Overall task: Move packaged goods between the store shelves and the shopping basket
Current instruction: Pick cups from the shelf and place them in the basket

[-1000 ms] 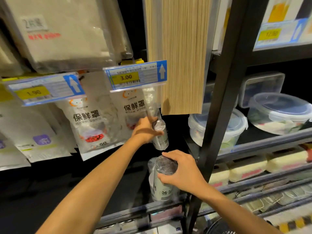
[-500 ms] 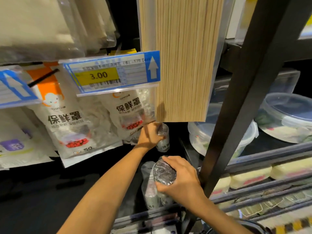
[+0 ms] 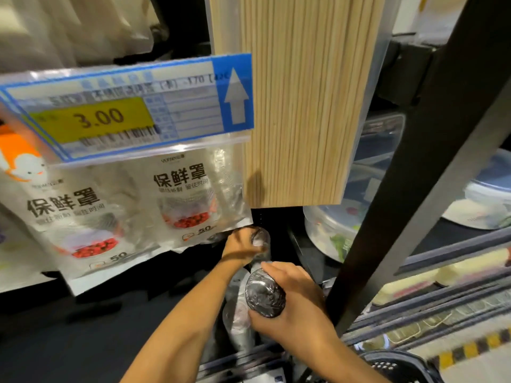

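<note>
My right hand [image 3: 297, 308] grips a cylindrical package wrapped in clear plastic [image 3: 265, 298], its dark round end facing me. Just above it, my left hand [image 3: 240, 246] holds the lower end of another clear-wrapped package [image 3: 261, 241] that hangs below the bags. More wrapped packages of the same kind [image 3: 237, 322] stand under my right hand on the dark shelf. A dark shopping basket's rim [image 3: 398, 366] shows at the bottom right.
White food-cover bags [image 3: 185, 200] hang at left behind a blue price tag reading 3.00 [image 3: 127, 109]. A pack of wooden skewers [image 3: 298, 100] hangs overhead. A black shelf post [image 3: 409, 172] stands at right, with clear plastic containers [image 3: 331, 230] behind it.
The camera has come closer and lower to the shelf. My left hand slid down the hanging package to its lower end. My right hand keeps its grip on the cylindrical package.
</note>
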`<state>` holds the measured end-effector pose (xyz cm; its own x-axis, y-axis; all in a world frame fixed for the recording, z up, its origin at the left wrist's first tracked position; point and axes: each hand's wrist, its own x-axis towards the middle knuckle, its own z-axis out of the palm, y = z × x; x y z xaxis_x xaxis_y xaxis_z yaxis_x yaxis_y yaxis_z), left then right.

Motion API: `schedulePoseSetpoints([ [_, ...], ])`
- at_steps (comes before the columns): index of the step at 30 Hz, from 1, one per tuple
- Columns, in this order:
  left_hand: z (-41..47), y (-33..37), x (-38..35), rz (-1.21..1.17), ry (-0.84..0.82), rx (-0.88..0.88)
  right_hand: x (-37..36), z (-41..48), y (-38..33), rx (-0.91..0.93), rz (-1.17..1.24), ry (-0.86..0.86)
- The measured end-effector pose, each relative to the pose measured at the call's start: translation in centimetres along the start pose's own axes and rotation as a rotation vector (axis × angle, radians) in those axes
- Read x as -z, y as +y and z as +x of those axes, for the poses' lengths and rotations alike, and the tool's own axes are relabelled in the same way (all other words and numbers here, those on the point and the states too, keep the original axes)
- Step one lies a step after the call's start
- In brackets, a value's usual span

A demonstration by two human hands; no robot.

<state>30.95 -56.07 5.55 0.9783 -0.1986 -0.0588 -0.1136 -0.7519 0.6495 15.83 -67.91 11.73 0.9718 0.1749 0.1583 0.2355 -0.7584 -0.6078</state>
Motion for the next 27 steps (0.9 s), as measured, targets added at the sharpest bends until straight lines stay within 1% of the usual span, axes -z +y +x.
schedulePoseSetpoints([
  [3, 0.1, -0.6, -0.9, 0.001, -0.015, 0.039, -1.1, -0.1, 0.7, -0.021, -0.060, -0.010],
  [6, 0.4, -1.5, -1.9, -0.011, -0.023, 0.071, -1.6, -0.4, 1.0, -0.066, -0.040, -0.007],
  [8, 0.5, -1.9, -2.4, -0.025, -0.012, 0.092, -1.9, -0.5, 1.1, -0.058, -0.040, 0.093],
  [10, 0.6, -2.1, -2.7, -0.032, -0.003, 0.115, -1.9, -0.4, 1.0, -0.056, -0.021, 0.119],
  [14, 0.9, -2.3, -2.9, -0.028, -0.014, 0.148, -1.2, -0.2, 0.9, -0.033, -0.102, 0.104],
  [16, 0.9, -2.4, -3.1, -0.041, -0.028, 0.166, -1.3, -0.1, 1.2, -0.059, -0.038, 0.016],
  [17, 0.9, -2.3, -3.1, -0.046, -0.048, 0.176, -1.3, -0.1, 1.1, -0.061, -0.005, -0.001],
  [19, 0.9, -1.9, -3.1, -0.036, -0.091, 0.182, -1.4, -0.1, 1.2, -0.063, 0.026, 0.036],
  [22, 1.0, -1.6, -3.0, -0.005, -0.143, 0.167, -1.3, -0.3, 0.9, -0.049, 0.031, 0.037],
  [27, 0.7, -1.6, -2.4, 0.028, -0.176, 0.149, -0.9, -0.4, 0.5, -0.034, 0.018, 0.058],
])
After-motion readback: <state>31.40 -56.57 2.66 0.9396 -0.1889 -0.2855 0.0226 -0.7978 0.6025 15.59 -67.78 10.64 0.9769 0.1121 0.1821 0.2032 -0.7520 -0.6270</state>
